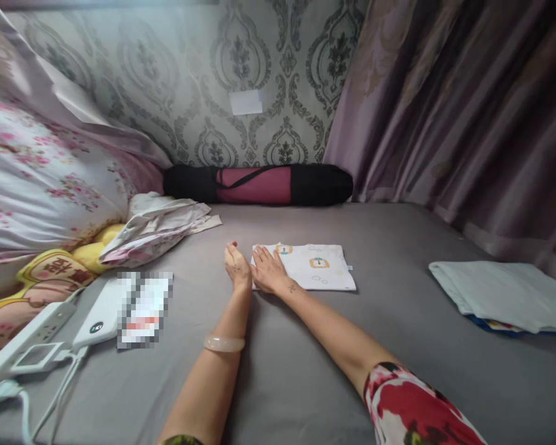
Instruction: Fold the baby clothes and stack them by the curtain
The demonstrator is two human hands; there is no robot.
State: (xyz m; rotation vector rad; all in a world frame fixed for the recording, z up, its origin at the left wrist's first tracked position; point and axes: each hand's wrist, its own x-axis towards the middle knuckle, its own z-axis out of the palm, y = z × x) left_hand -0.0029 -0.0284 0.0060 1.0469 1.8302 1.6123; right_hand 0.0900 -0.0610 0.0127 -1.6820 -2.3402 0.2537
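Press the printed white cloth (301,272) evenly flat on the grey sheet (389,247), in front of the long bag (259,191) and roughly parallel to it, with the right hand (267,270) spread open; the left hand (238,266) stands beside the cloth, its grip not discernible.

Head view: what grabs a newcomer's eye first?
Probably the folded white printed cloth mid-frame on the grey sheet, with the right hand spread on its left end and the left hand close beside that edge. Next, the long black-and-maroon bag lying along the patterned wall, then the white power strip at lower left.
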